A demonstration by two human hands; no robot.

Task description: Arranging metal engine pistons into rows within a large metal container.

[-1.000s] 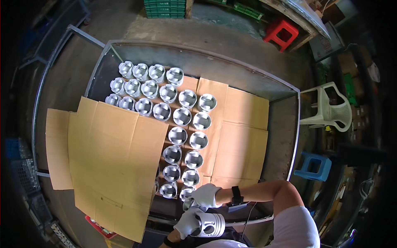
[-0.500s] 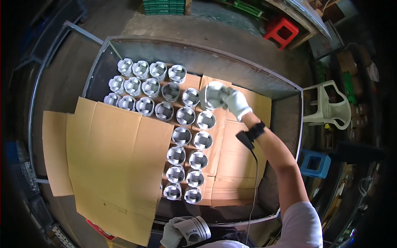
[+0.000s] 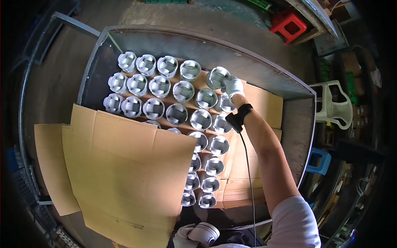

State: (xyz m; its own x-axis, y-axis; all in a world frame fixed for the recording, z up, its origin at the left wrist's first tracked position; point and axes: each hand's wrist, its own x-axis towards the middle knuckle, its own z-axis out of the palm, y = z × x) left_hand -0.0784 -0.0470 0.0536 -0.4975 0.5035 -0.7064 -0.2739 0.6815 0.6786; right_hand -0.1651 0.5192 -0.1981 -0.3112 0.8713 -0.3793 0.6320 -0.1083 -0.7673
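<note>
Gloved in white, my right hand [image 3: 233,85] has its fingers closed on the near right rim of a metal piston [image 3: 218,77]. That piston sits at the right end of the far row, its open hollow side facing up. Just nearer, partly covered by my right wrist, is another piston [image 3: 226,103]. My left hand [image 3: 183,236], also gloved, is at the bottom edge, wrapped round a separate piston [image 3: 205,232] with ring grooves. Several more pistons [image 3: 183,91] stand in rows on cardboard.
A metal-walled bin [image 3: 178,41] surrounds the pistons. A big folded cardboard sheet [image 3: 124,161] covers part of the rows at left. Bare cardboard [image 3: 264,105] lines the right side. A cable [image 3: 249,173] hangs from my right wrist. Beyond stand a red stool [image 3: 288,25], pale chair [image 3: 334,103] and blue stool [image 3: 318,161].
My right hand has carried its piston away from me to the end of the far row. The view has shifted, and the left hand's piston has turned and sits lower in the picture.
</note>
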